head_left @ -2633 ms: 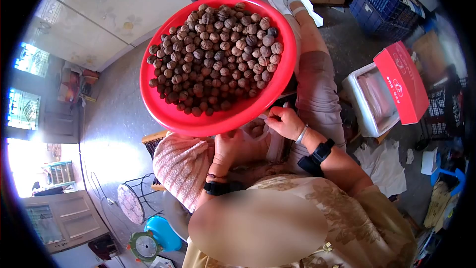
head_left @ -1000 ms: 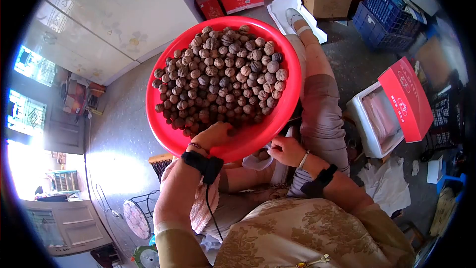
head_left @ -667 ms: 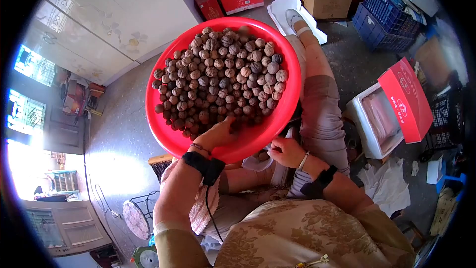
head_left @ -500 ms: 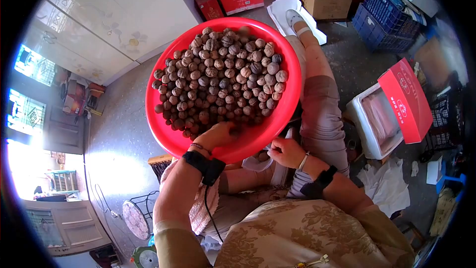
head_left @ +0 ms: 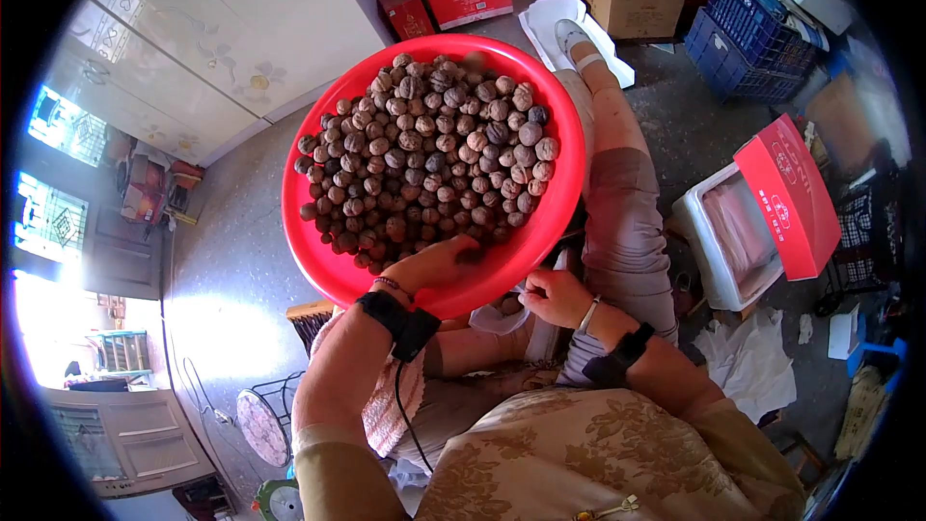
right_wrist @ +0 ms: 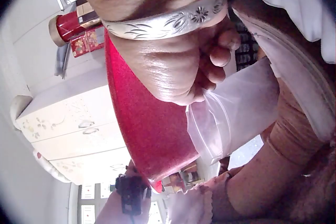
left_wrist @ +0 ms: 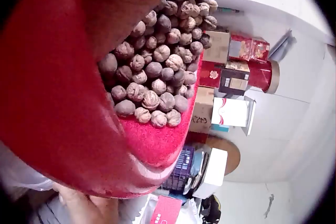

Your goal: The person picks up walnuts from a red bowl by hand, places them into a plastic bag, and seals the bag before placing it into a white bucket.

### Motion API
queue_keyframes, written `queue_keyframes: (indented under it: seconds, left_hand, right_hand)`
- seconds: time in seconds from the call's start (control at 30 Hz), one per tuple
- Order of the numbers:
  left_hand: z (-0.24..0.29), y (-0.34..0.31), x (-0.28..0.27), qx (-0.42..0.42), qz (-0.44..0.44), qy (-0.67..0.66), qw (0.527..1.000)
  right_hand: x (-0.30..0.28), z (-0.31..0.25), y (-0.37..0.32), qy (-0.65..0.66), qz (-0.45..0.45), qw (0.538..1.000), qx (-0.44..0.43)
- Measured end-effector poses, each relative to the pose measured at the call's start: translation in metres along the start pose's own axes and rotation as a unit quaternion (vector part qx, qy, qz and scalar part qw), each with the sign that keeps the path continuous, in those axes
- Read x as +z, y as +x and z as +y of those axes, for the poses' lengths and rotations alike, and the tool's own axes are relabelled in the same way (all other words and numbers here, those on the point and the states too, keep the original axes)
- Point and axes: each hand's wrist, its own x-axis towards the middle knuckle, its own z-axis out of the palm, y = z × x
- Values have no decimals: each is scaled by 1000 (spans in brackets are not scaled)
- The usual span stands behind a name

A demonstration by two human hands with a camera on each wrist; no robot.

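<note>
A large red plastic basin (head_left: 550, 232), tilted toward me, holds a heap of brown walnuts (head_left: 415, 135). My left hand (head_left: 429, 265) reaches over its near rim, thumb and fingertips at the lowest walnuts. Its fingers are mostly hidden, and I cannot tell whether they grip any. In the left wrist view, walnuts lie right beside that hand. Below the basin, my right hand (head_left: 559, 297) pinches the edge of a clear plastic bag (right_wrist: 231, 113) between curled fingers and thumb. A few walnuts show in the bag in the head view.
A pink towel (head_left: 395, 405) lies over the lap. An open foam box (head_left: 728, 232) with a red lid (head_left: 786, 198) stands at the right, above crumpled white plastic (head_left: 752, 362). Blue crates (head_left: 752, 48) and cardboard boxes (head_left: 641, 5) stand behind. A round-topped stool (head_left: 263, 427) is at left.
My left hand has come up from beside the bag below the basin, over the rim to the walnuts. Its thumb has shifted slightly since. My right hand stays at the bag.
</note>
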Motion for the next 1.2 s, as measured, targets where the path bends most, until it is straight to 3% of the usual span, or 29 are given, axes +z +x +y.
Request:
queue_keyframes:
  seconds: [0.2,0.4,0.6,0.73,0.83,0.9,0.93,1.0,1.13,1.2]
  left_hand:
    - [-9,11,1,-59,5,55,997]
    - [-17,13,6,8,33,-28,999]
    - [4,5,-3,-38,-24,-39,998]
    - [1,3,-6,-28,-12,-37,999]
    - [20,-7,-23,-75,21,35,996]
    - [51,-27,-39,-217,116,-191,950]
    - [57,-35,-40,-217,118,-191,950]
    - [67,-54,-39,-123,238,-275,924]
    - [106,-98,-23,-59,256,-336,904]
    - [123,-114,-8,-55,224,-344,910]
  right_hand:
    - [-1,-3,0,7,-1,1000,3]
    - [0,-2,0,14,0,1000,0]
    - [0,-1,-1,14,8,1000,0]
    - [0,1,0,12,2,1000,9]
    - [-1,0,-1,14,-13,999,33]
    - [-1,2,-2,9,-8,1000,26]
    - [1,4,-2,5,-4,1000,19]
    - [5,12,-1,13,8,1000,1]
    - [7,12,-1,3,39,999,-30]
    - [8,14,-1,4,42,998,-35]
